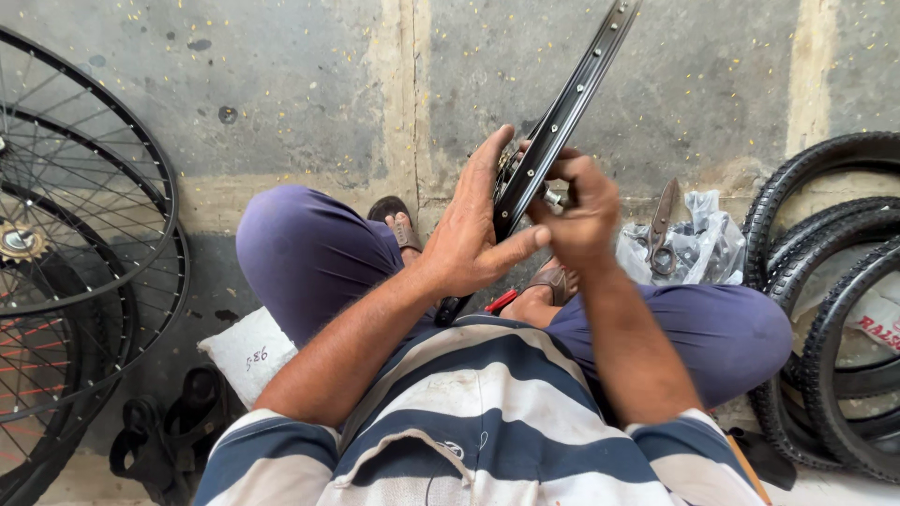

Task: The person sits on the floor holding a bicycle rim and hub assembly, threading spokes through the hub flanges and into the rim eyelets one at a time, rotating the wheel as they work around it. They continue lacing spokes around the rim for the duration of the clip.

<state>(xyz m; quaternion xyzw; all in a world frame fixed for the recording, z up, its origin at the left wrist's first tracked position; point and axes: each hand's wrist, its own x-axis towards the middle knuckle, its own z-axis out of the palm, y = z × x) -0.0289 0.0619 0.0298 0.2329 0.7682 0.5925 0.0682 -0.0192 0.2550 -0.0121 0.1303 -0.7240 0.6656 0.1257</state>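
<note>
We sit on the floor [309,84], knees apart, with a bare black rim [562,112] standing on edge between them; it runs from the top centre of the frame down to the middle, where its lower end disappears behind our forearms. Our left hand [473,234] lies against the rim's left side, fingers loosely spread upward and the thumb stretched right to touch the other hand. Our right hand [581,211] is curled tight against the rim's right edge, fingertips pinching something small and metallic there; we cannot tell exactly what it is.

As for progress, we judge the job early: the stretch of rim in view shows a row of open holes with no spokes running from them, and the fitting is happening at one spot only. Whatever sits behind the left hand is hidden.

At the left edge lean finished spoked wheels [75,234]. At the right edge lies a stack of tyres [834,281]. Centre right, pliers [664,230] rest on a crumpled plastic bag [703,248]. A red-handled tool [502,300] peeks out below our hands.
</note>
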